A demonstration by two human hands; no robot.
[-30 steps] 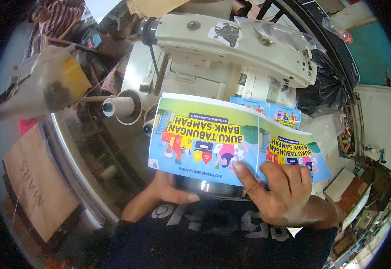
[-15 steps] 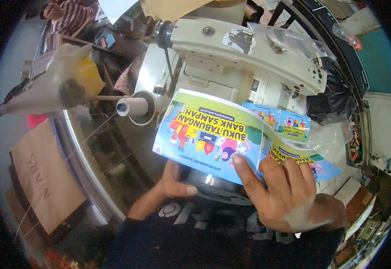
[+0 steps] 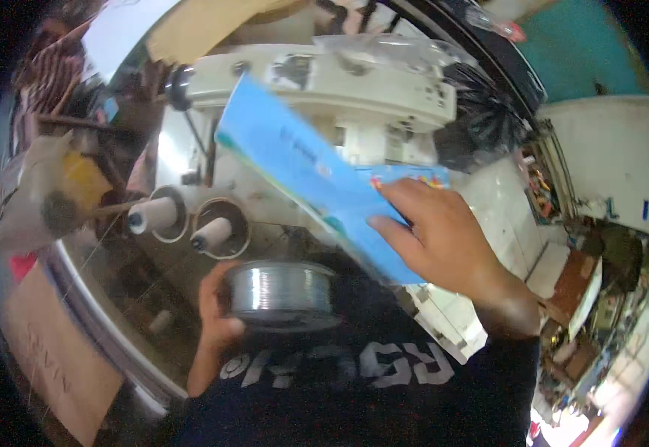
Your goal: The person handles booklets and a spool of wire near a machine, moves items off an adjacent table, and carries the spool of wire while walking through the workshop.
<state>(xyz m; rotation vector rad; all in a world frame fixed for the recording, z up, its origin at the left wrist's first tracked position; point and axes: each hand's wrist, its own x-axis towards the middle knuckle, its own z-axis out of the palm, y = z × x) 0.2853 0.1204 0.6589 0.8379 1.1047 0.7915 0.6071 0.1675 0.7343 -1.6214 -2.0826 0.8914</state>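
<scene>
My left hand [image 3: 212,305] holds a spool of silvery wire [image 3: 282,289] from its left side, close to my black shirt. The thumb lies at the lower rim, and part of the fingers is hidden behind the spool. In my right hand [image 3: 447,238] is a blue printed booklet [image 3: 294,160], pinched near its right end between thumb and fingers. It slants up to the left in front of a cream sewing machine [image 3: 384,93], blurred by motion. Another blue printed piece [image 3: 432,176] shows just behind my right hand, on the machine's bed.
Two white thread cones [image 3: 153,215] [image 3: 216,235] stand on holders left of the machine. A clear plastic bag [image 3: 26,205] and a brown paper packet [image 3: 52,357] are at the left. A black plastic bag [image 3: 488,112] lies behind right. Cluttered goods [image 3: 600,298] fill the right side.
The booklet has been lifted and tilted, so a mostly blue face shows instead of its colourful cover. My right hand now pinches it. The spool has come out from beneath it; the view has shifted.
</scene>
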